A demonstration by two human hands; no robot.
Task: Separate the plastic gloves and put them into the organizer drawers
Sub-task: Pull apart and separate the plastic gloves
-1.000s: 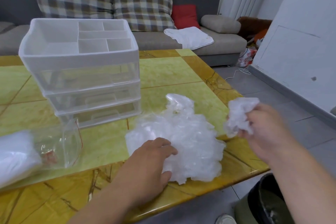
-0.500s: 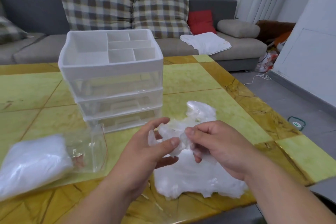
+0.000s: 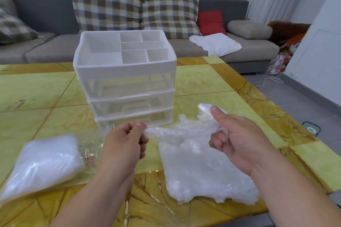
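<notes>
- The left hand (image 3: 125, 140) pinches one end of a glove (image 3: 177, 131) between thumb and fingertips, just in front of the organizer (image 3: 125, 79).
- The right hand (image 3: 238, 140) grips the other end in curled fingers with the thumb raised, in front of the organizer and to its right.
- The glove is stretched thin between the two hands, in the air. It hangs above the pile (image 3: 203, 169), which lies on the bench (image 3: 203, 83) in front of the organizer and to its right.
- I cannot tell whether one glove or several clinging layers are stretched there, as the film is too sheer.
- To do the step well, I judge that the pull should be slow and sideways, since this film probably clings and could tear or drag more gloves up.
- Rubbing the pinched end between thumb and finger would likely slide stuck layers apart.
- Lifting the glove away from the pile before the last tug should stop it catching loose film below.
- All three drawers (image 3: 132, 105) look closed, so one hand must let go to open one. The left is nearest their fronts.
- A bag (image 3: 42, 164) of more film lies in front of the organizer and to its left, well out of the pull.
</notes>
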